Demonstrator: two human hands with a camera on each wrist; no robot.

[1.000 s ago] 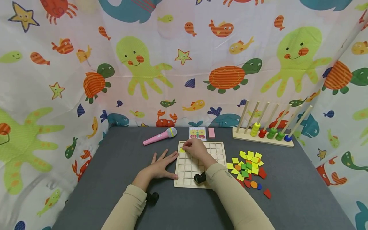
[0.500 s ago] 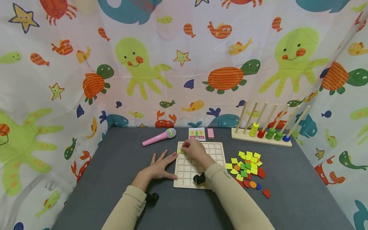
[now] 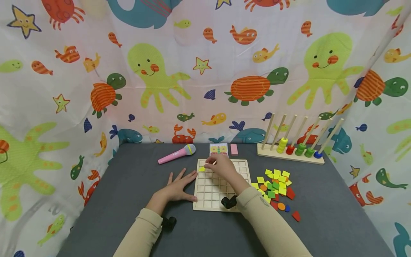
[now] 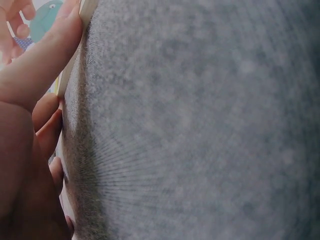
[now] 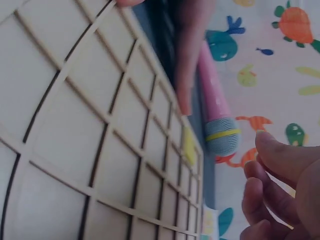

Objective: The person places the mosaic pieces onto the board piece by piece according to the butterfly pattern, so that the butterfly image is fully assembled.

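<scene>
A wooden grid board (image 3: 205, 205) lies on the grey table. One yellow square tile (image 3: 202, 169) sits in a cell near its upper left corner. My left hand (image 3: 175, 188) spreads its fingers beside the board, with the thumb and a fingertip touching the left edge. In the left wrist view the left thumb (image 4: 50, 55) lies against the board's side. Above the upper cells hovers my right hand (image 3: 222, 169), just right of the tile and apart from it. The right wrist view shows the right hand (image 5: 280, 192) loosely curled, nothing between thumb and fingers.
Right of the board lies a pile of yellow, green, red, orange and blue pieces (image 3: 276, 184). Behind the board are a pattern card (image 3: 219, 149) and a pink block (image 3: 234, 149). A pink toy microphone (image 3: 176, 154) lies back left; a peg stand with rings (image 3: 290, 155) stands back right.
My right hand has let go of the yellow tile and moved slightly right and up from it, so the tile shows. The left hand stays at the board's edge.
</scene>
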